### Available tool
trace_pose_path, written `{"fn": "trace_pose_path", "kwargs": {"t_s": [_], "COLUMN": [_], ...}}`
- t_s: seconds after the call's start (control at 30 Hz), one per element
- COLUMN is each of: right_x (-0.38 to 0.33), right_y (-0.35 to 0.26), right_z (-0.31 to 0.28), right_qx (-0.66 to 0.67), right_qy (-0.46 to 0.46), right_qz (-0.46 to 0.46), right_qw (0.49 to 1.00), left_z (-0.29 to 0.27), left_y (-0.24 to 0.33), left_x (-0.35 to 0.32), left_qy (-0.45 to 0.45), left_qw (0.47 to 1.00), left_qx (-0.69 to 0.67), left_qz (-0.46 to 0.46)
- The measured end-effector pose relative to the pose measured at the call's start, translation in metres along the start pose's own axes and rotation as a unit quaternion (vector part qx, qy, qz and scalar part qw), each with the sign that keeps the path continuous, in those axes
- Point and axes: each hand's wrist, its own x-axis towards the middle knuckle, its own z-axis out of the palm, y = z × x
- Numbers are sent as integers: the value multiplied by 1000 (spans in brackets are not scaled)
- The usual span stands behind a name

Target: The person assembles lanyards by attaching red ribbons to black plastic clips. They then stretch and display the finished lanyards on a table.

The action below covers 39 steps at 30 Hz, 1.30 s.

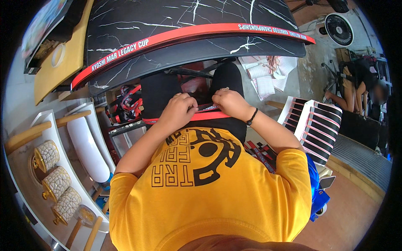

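My left hand [181,108] and my right hand [229,102] are close together above my lap, both with curled fingers. Between them runs a dark printed ribbon [208,107], pinched at either side. A red band of ribbon [205,116] lies just below it, across my lap. The fingertips are partly hidden, so the exact grip does not show. In front of me, a stack of long red printed ribbons [184,34] stretches across the black marble-patterned table [167,16] and reaches past its edges.
A pile of red and black ribbons [127,104] sits left of my knees. At right stands a black panel with pink-red strips [320,129], near white sheets [266,75] and a blue bag [317,201]. White-and-gold jars [56,184] fill the left side. A person [358,81] is far right, below a fan [338,30].
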Motion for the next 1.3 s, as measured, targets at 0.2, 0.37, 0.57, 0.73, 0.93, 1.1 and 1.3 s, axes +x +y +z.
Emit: {"fn": "trace_pose_path", "kwargs": {"t_s": [0.2,0.37,0.57,0.73,0.93,1.1,1.3], "right_x": [3,12,25,29,-7,-40,-59], "right_y": [-10,-21,-31,-25,36,81,104], "right_z": [-24,-51,-69,-86,-143,-172,-188], "right_qx": [40,118,518,283,231,223,249], "right_qy": [46,114,-27,7,30,57,68], "right_qz": [-71,-69,112,100,203,274,281], "right_qw": [996,984,847,954,951,934,924], "left_z": [-16,-23,-57,-106,-178,-212,-226], "left_y": [4,-1,17,25,-5,-33,-48], "left_x": [7,10,10,-4,-53,-82,-98], "left_qy": [-234,-165,-80,-105,-48,-5,25], "left_qw": [900,872,936,933,913,928,938], "left_qx": [-285,-414,-328,-319,-335,-282,-250], "left_qz": [-233,-203,-101,-128,-228,-244,-240]}}
